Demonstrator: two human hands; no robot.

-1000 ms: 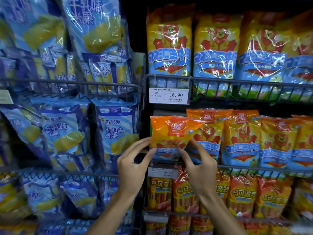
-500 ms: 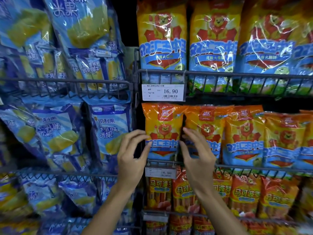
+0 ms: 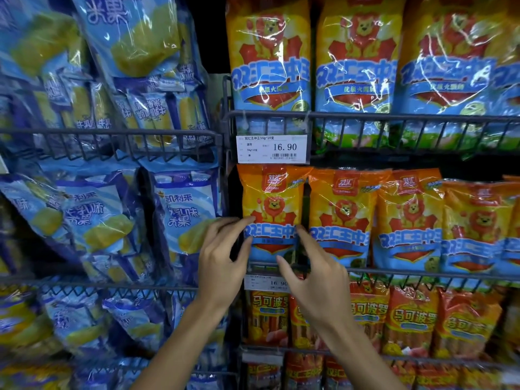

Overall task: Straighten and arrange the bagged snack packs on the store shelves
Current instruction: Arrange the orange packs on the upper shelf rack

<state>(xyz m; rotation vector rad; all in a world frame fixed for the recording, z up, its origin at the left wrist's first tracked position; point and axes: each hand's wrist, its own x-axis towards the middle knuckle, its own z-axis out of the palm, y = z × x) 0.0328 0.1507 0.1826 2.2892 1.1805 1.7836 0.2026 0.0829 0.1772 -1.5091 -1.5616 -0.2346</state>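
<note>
Lower price tag (image 3: 266, 282) half covered by right hand (image 3: 316, 280); only "16.90" readable. Orange lion pack (image 3: 271, 209) bottom edge hidden behind wire shelf rail (image 3: 422, 274) and both hands. Top-row packs cut off by upper frame edge. Small print on upper price tag (image 3: 271, 149) unreadable.

Bright overhead light; white glare streaks on plastic bags (image 3: 351, 63); wide-angle bending, softness at edges.

Two bare forearms rising from six o'clock, no sleeves showing, left hand (image 3: 222, 260) slim with long fingers, right hand (image 3: 318, 277) likewise slim, short plain nails, wrists free of any band, knuckles and tendons faintly ridged
</note>
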